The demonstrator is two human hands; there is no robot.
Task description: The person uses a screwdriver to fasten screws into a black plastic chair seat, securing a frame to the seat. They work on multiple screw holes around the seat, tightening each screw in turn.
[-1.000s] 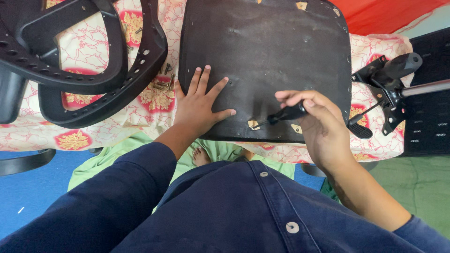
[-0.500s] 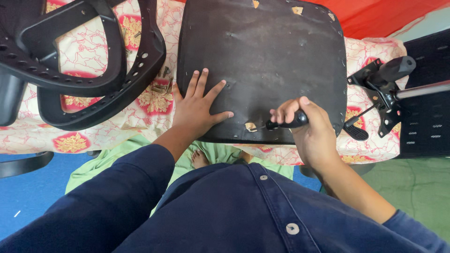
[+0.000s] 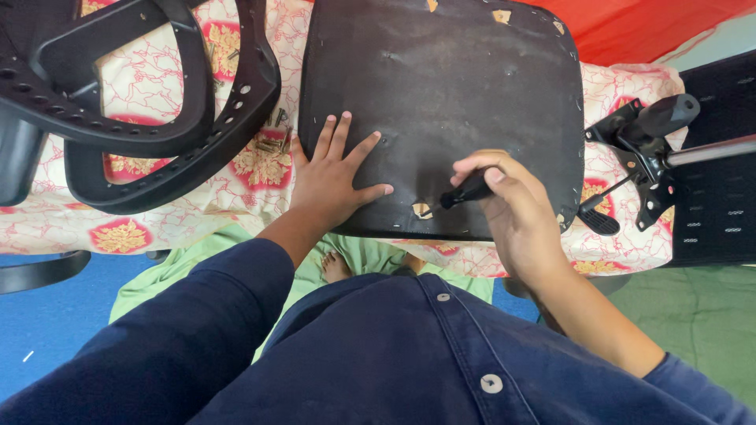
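My left hand (image 3: 335, 182) lies flat, palm down, fingers spread and pointing away from me, thumb angled out to the right. Its forearm runs back toward my body in a dark blue sleeve. My right hand (image 3: 512, 208) is curled into a closed fist, knuckles up, thumb pressed along the front, wrist bent slightly inward. That forearm is bare, the sleeve pushed up near the elbow.

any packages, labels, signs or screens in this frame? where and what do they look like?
None in view. Only a black seat pan on a patterned cloth, left hand flat on it, right hand gripping a black-handled tool.
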